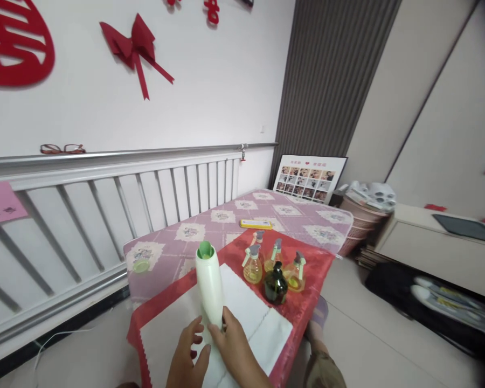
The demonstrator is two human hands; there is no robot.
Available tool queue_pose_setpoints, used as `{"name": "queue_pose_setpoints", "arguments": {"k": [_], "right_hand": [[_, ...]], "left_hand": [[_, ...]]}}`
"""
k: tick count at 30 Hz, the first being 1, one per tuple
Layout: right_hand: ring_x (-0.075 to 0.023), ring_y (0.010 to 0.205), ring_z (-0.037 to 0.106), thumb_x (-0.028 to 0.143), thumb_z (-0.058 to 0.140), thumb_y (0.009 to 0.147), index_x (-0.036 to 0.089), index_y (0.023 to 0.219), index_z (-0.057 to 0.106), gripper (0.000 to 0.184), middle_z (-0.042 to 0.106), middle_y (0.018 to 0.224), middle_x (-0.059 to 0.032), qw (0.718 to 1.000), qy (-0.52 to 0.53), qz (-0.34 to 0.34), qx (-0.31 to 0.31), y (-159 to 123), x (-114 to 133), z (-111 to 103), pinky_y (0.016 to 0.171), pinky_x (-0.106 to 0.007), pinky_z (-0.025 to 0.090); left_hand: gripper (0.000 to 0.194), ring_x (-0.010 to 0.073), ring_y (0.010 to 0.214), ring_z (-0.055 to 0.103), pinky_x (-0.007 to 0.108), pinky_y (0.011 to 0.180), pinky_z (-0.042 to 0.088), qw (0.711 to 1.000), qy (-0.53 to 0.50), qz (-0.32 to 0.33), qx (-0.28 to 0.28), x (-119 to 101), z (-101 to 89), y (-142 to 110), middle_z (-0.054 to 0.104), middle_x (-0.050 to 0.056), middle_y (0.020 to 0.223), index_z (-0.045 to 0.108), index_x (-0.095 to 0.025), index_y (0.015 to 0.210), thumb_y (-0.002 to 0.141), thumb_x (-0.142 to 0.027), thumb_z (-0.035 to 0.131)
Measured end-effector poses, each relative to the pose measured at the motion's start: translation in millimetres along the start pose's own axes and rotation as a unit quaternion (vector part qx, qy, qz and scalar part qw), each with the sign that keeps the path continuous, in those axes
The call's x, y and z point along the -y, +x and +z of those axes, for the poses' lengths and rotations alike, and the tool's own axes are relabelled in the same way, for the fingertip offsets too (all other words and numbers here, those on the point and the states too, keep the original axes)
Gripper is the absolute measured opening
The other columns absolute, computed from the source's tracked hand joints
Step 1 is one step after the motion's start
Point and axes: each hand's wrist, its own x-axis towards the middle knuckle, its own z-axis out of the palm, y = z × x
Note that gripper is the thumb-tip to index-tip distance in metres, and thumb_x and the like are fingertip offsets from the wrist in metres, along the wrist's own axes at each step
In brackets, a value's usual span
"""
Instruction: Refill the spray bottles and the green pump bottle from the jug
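A tall pale white-green bottle [209, 285] stands nearly upright over the white cloth, with a green piece [206, 250] in its open top. My right hand [231, 338] is closed round its lower part, thumb in front and fingers partly hidden behind. Just left of the bottle, my left hand [191, 350] is open, fingers curved and apart, and appears to hold nothing. Beyond my hands, several clear spray bottles [253, 269] with yellowish liquid are grouped on the red cloth [313, 296]. A dark green glass bottle [275, 286] is the nearest of that group.
The white cloth [262, 328] lies over the red one on a purple patterned tablecloth [170, 253]. A pale green round lid [141, 265] lies at the left, a yellow case [256, 224] farther back. A railed radiator [145, 199] borders the left; a pink basket [361, 221] stands right.
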Motion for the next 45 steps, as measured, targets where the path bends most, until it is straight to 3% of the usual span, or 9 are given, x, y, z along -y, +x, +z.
{"name": "queue_pose_setpoints", "arguments": {"k": [7,10,12,16,22,28,35,40,45], "right_hand": [[-0.0206,0.089,0.066,0.024,0.052,0.085,0.020,0.097,0.066,0.019,0.071,0.095,-0.0057,0.999,0.005,-0.034,0.023,-9.2,3.7,-17.7,0.078,-0.029,0.049],[-0.0201,0.082,0.067,0.031,0.055,0.084,0.021,0.090,0.068,0.017,0.070,0.086,-0.0040,0.997,-0.012,-0.049,-0.050,-2.2,-12.3,-39.1,0.071,-0.028,0.051],[-0.0208,0.078,0.068,0.038,0.056,0.082,0.020,0.092,0.067,0.024,0.070,0.084,-0.0050,0.990,-0.009,-0.029,-0.139,5.1,-30.8,-60.4,0.068,-0.029,0.052],[-0.0261,0.088,0.068,0.045,0.052,0.080,0.015,0.104,0.061,0.039,0.070,0.095,-0.0131,0.969,-0.025,0.002,-0.247,25.7,-69.2,-111.1,0.078,-0.039,0.054],[-0.0292,0.105,0.064,0.042,0.056,0.076,0.016,0.112,0.059,0.045,0.067,0.111,-0.0158,0.949,-0.080,0.001,-0.304,68.9,-95.8,-161.7,0.095,-0.045,0.048],[-0.0306,0.108,0.062,0.033,0.061,0.073,0.018,0.109,0.062,0.039,0.068,0.108,-0.0137,0.944,-0.138,-0.002,-0.298,100.5,-109.1,-164.6,0.098,-0.047,0.043],[-0.0296,0.097,0.063,0.028,0.061,0.070,0.021,0.093,0.064,0.024,0.068,0.092,-0.0096,0.944,-0.173,-0.020,-0.279,103.2,-105.3,-166.0,0.092,-0.045,0.045],[-0.0303,0.095,0.063,0.037,0.060,0.070,0.020,0.087,0.062,0.024,0.067,0.092,-0.0111,0.947,-0.180,-0.045,-0.264,77.5,-79.8,-168.4,0.090,-0.047,0.047],[-0.0270,0.086,0.067,0.045,0.059,0.076,0.022,0.092,0.062,0.029,0.070,0.089,-0.0081,0.958,-0.172,-0.057,-0.223,20.3,-44.3,-162.7,0.078,-0.040,0.054]], "left_hand": [[0.057,0.0243,0.107,0.065,0.034,0.085,0.054,0.998,-0.010,-0.024,0.061,-10.6,17.4,11.7,0.066,0.012,0.120,0.054,-0.016,0.126,0.076,-0.044,0.056],[0.058,0.0249,0.107,0.065,0.034,0.087,0.053,0.996,-0.018,-0.039,0.083,-17.3,24.5,16.7,0.068,0.012,0.118,0.054,-0.015,0.125,0.078,-0.047,0.054],[0.057,0.0254,0.101,0.067,0.033,0.084,0.053,0.994,-0.027,-0.049,0.095,-23.9,28.1,18.9,0.070,0.011,0.111,0.058,-0.015,0.120,0.078,-0.053,0.055],[0.055,0.0248,0.094,0.067,0.031,0.082,0.051,0.991,-0.061,-0.046,0.114,-44.2,34.2,19.9,0.073,0.008,0.097,0.062,-0.013,0.110,0.081,-0.060,0.053],[0.056,0.0251,0.091,0.067,0.029,0.081,0.050,0.989,-0.102,-0.054,0.092,-56.1,51.5,11.1,0.073,0.008,0.095,0.062,-0.014,0.105,0.076,-0.061,0.061],[0.055,0.0283,0.102,0.066,0.031,0.089,0.049,0.987,-0.117,-0.061,0.089,-28.1,66.0,-1.1,0.075,0.011,0.101,0.064,-0.015,0.100,0.072,-0.063,0.062],[0.051,0.0288,0.108,0.066,0.032,0.093,0.048,0.989,-0.070,-0.065,0.113,-13.9,62.8,-2.8,0.074,0.013,0.108,0.064,-0.015,0.104,0.076,-0.057,0.058],[0.053,0.0271,0.106,0.066,0.032,0.093,0.049,0.988,-0.091,-0.051,0.117,-3.6,63.0,-6.7,0.072,0.013,0.109,0.060,-0.013,0.112,0.074,-0.051,0.057],[0.054,0.0276,0.111,0.063,0.035,0.091,0.051,0.997,-0.064,-0.048,0.000,12.5,46.5,-22.7,0.068,0.011,0.110,0.054,-0.018,0.116,0.071,-0.046,0.062]]}}
